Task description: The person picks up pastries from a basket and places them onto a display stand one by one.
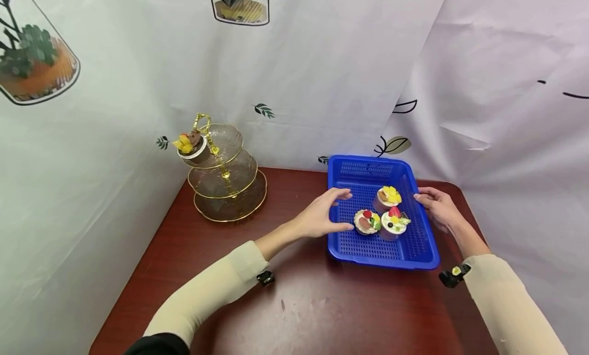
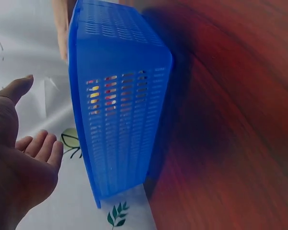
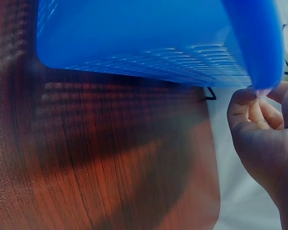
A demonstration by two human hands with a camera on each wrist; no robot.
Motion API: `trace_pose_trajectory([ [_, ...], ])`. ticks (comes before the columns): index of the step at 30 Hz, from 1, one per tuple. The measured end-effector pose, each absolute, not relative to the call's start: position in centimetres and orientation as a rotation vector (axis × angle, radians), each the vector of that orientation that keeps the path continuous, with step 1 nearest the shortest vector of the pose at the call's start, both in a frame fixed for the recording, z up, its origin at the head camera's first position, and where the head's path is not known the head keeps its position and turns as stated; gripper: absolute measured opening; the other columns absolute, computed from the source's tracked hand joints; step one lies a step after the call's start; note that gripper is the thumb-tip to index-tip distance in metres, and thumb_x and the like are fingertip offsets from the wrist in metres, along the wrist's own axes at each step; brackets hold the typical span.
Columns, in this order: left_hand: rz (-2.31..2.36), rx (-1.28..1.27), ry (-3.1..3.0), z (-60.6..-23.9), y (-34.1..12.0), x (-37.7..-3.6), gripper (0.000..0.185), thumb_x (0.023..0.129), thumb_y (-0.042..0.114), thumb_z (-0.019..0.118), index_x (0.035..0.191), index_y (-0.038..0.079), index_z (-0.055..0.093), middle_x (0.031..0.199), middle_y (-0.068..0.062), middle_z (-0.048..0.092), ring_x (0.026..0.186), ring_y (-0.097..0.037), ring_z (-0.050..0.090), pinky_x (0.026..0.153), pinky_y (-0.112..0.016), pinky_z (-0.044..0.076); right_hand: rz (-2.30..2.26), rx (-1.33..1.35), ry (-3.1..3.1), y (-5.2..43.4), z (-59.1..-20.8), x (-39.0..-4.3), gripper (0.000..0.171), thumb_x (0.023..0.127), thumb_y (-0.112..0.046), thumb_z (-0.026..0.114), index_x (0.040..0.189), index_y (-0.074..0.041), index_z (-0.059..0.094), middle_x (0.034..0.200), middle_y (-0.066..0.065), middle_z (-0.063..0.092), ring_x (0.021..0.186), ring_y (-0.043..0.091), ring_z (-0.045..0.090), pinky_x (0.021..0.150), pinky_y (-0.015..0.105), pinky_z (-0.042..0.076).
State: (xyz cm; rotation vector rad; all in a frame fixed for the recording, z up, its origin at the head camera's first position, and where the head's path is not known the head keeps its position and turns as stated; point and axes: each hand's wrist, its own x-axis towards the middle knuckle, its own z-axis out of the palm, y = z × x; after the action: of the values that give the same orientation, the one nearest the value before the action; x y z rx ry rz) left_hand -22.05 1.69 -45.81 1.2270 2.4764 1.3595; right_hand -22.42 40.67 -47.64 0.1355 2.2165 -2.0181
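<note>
A blue plastic basket [image 1: 340, 250] stands on the table's right side with three toy cupcakes in it. One is topped with yellow fruit [image 1: 391, 194], one with a strawberry [image 1: 394, 222], and a brown-cased one with mixed fruit [image 1: 366, 222] sits nearest the left hand. My left hand [image 1: 322, 214] hovers over the basket's left rim, thumb and fingers spread apart with nothing between them. At the right rim my right hand [image 1: 439, 207] pinches the basket's edge between thumb and fingers, also visible in the right wrist view. Through the left wrist view's basket wall [image 2: 120, 120], cupcake colours show.
A three-tier glass stand [image 1: 230, 191] with gold rims is at the table's back left. On its top tier sits a chocolate cupcake [image 1: 193, 146] with yellow fruit. A white printed curtain [image 1: 299, 79] hangs behind the dark red table [image 1: 317, 304].
</note>
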Motion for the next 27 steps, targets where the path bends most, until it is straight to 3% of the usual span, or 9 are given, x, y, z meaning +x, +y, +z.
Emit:
trace_pose_trajectory([
  [10, 1.108, 1.315, 2.496, -45.2, 5.6, -24.0, 0.088, 0.087, 0.037, 0.09, 0.155, 0.005, 0.045, 0.145, -0.007, 0.058, 0.136, -0.012, 0.053, 0.114, -0.018, 0.038, -2.038, 0.148, 2.205, 40.6, -47.7, -22.4, 0.032, 0.108, -0.017, 0.064, 0.131, 0.001, 0.052, 0.095, -0.007, 0.074, 0.081, 0.01, 0.072, 0.068, 0.027, 0.062],
  [27, 0.642, 1.258, 2.499, -46.2, 9.4, -26.5, 0.093, 0.089, 0.04, 0.087, 0.159, 0.0, 0.04, 0.151, -0.008, 0.054, 0.141, -0.018, 0.051, 0.118, -0.024, 0.036, -2.066, 0.144, 2.194, 40.6, -48.0, -22.4, 0.023, 0.108, -0.015, 0.063, 0.126, -0.003, 0.056, 0.095, -0.007, 0.075, 0.08, 0.009, 0.072, 0.067, 0.027, 0.062],
])
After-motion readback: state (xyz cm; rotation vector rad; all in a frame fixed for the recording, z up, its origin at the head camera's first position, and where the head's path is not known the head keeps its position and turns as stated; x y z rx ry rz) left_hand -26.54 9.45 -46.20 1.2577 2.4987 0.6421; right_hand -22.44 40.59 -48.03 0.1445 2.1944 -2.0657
